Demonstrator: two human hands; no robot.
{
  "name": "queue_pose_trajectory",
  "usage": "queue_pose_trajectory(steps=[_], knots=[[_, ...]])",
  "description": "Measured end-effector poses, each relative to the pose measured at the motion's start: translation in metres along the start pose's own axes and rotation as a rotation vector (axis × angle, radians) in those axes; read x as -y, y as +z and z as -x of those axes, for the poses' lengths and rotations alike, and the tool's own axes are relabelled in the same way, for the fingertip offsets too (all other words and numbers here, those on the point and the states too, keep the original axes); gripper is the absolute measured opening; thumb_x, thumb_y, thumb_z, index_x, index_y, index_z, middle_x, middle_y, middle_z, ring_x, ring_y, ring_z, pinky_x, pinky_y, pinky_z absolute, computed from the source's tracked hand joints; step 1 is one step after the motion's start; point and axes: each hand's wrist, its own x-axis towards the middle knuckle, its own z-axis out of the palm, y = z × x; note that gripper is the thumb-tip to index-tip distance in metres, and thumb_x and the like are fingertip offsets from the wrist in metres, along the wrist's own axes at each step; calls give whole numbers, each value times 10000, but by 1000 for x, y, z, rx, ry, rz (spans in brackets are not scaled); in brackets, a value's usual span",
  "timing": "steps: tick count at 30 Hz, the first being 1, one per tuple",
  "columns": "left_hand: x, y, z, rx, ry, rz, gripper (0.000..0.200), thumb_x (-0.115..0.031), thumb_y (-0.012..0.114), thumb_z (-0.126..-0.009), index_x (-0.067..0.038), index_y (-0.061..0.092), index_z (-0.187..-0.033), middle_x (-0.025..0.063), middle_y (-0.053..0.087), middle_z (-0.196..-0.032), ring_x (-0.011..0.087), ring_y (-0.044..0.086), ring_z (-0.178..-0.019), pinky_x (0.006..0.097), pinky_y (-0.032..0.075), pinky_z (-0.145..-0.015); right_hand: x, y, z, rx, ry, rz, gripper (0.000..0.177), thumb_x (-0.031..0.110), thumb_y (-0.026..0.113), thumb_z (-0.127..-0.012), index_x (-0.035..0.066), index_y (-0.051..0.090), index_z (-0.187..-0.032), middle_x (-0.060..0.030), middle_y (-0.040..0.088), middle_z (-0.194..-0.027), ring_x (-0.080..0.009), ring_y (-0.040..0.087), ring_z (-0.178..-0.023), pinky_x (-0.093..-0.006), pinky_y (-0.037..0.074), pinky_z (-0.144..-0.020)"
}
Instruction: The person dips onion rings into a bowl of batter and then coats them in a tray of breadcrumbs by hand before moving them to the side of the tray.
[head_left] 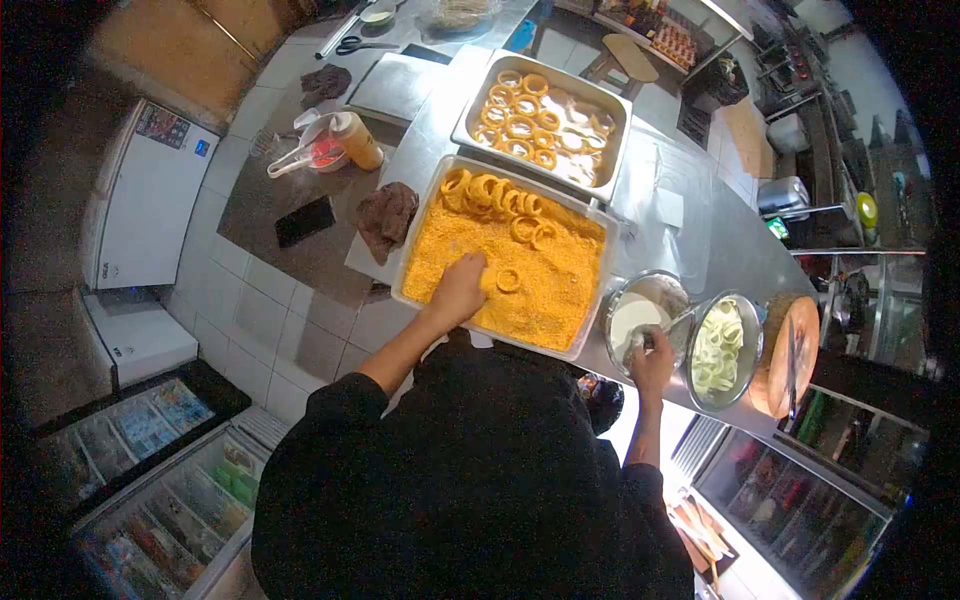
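Observation:
My left hand (460,288) reaches into a clear plastic tub (402,270) of orange breadcrumbs (550,255). Its fingers curl down against the crumbs, and what they hold, if anything, is hidden. To its right a single coated ring (508,280) lies on the crumbs, while more coated rings (487,190) crowd the tub's far side. My right hand (652,358) is over a metal bowl (612,300) of pale batter (632,317). Its fingers are pinched together, and I cannot make out what is in them. Beside that bowl stands another metal bowl (755,352) with pale green sliced rings (718,350).
Behind the tub is a steel tray (620,150) holding coated rings. A knife (793,365) rests on the round wooden board (772,385) at right. To the left are a brown cloth (385,220), a squeeze bottle (357,142), a red-filled container (325,150) and a phone (305,222).

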Motion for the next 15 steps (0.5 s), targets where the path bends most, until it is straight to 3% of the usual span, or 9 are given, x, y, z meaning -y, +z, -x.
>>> queue_pose_trajectory(steps=[2,3,6,8,12,14,15], knots=[[-21,-28,3,-83,83,296,586,-177,873,-793,33,586,-1259,274,628,-1217,482,667,-1032,516,561,-944,-9,5,0,-31,-34,3,226,137,688,-845,131,758,-1060,-114,760,-924,-294,730,-836,-421,559,-790],[-28,-36,4,-80,80,295,586,-177,873,-793,33,586,-1259,274,628,-1217,482,667,-1032,516,561,-944,-10,5,1,-28,-32,2,226,137,688,-845,131,758,-1060,-114,760,-924,-294,730,-836,-421,559,-790],[-44,-42,4,-39,133,505,568,-209,863,-809,15,607,-1263,247,619,-1302,471,642,-1120,515,540,-980,-7,4,1,2,-30,-66,239,127,688,-828,129,757,-1057,-113,758,-935,-283,725,-832,-408,559,-787],[-50,-38,11,-169,142,251,598,-289,897,-768,-13,661,-1243,247,605,-1400,441,589,-1285,497,491,-1077,-8,4,2,-43,-68,-26,257,113,680,-813,120,750,-1060,-105,758,-940,-277,719,-827,-395,560,-789],[-61,-18,21,-202,171,219,584,-350,900,-759,-17,710,-1199,232,580,-1418,424,517,-1351,541,434,-1114,3,-1,3,-49,-51,11,282,107,671,-808,114,752,-1078,-102,759,-948,-273,715,-842,-384,560,-809],[-70,-13,29,-287,201,-162,550,-405,887,-773,-13,744,-1132,183,540,-1407,384,445,-1381,540,386,-1103,-1,1,3,-36,-19,-24,299,105,663,-806,110,757,-1090,-101,760,-955,-267,715,-848,-384,559,-816],[-72,-10,29,-286,203,-162,550,-405,887,-773,-13,744,-1132,183,540,-1407,384,445,-1381,540,386,-1103,-3,1,3,-37,-18,-24,299,105,663,-806,110,757,-1090,-101,760,-955,-267,715,-848,-384,559,-816]])
